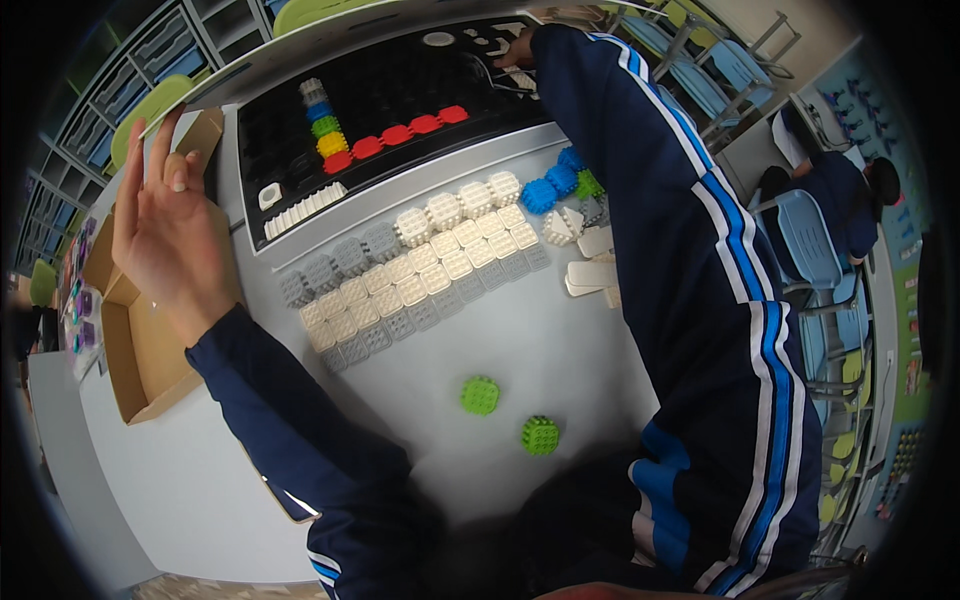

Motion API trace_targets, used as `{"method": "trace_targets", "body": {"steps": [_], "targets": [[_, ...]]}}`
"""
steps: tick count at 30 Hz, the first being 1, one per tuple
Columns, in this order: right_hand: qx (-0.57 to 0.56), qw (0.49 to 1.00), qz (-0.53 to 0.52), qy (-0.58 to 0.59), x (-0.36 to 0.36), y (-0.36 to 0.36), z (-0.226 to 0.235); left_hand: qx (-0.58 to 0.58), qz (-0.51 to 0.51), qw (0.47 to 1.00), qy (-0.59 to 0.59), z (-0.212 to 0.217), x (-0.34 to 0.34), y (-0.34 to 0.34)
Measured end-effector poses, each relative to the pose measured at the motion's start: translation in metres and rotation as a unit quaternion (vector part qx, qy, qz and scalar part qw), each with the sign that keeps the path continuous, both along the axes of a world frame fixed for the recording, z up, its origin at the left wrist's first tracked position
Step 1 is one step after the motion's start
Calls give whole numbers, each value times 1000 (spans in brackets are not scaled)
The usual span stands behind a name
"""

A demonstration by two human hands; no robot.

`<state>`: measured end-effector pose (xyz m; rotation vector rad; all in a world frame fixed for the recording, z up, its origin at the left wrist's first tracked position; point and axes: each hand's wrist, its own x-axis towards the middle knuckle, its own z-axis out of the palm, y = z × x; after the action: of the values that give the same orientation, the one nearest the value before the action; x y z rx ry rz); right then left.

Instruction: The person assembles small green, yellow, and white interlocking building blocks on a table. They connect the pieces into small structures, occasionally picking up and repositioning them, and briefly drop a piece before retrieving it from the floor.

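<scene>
My left hand [172, 225] is raised at the left, its fingers mostly stretched and their tips at the corner of a pale raised lid or board [225, 85]. Between my arms stands a case with a black foam inlay [400, 98]. My right hand [518, 52] reaches into its far right part, by small white pieces and a thin dark cable; the sleeve and distance hide most of its fingers. Along the foam run red blocks [397, 134] in a row and a column of yellow [331, 145], green, blue and grey blocks. A row of thin white pieces [305, 212] fills a slot.
On the grey table, white and clear-grey square blocks [430, 262] lie in rows before the case. Blue blocks [540, 195] sit near my right sleeve, and two green blocks [480, 395] lie close to me. A cardboard box [140, 350] stands left. Someone sits beyond stacked chairs [800, 235].
</scene>
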<state>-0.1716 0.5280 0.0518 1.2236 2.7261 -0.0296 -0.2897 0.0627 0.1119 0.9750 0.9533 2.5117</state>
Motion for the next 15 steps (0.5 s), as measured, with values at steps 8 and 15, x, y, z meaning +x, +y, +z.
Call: {"method": "trace_targets", "body": {"steps": [8,15], "targets": [[5,1000,-3,7,-5,-2,3,38,-32,999,-16,-2,-7,-3],[45,998,9,32,-17,8,-6,40,-40,998,-13,-3,-10,-6]]}}
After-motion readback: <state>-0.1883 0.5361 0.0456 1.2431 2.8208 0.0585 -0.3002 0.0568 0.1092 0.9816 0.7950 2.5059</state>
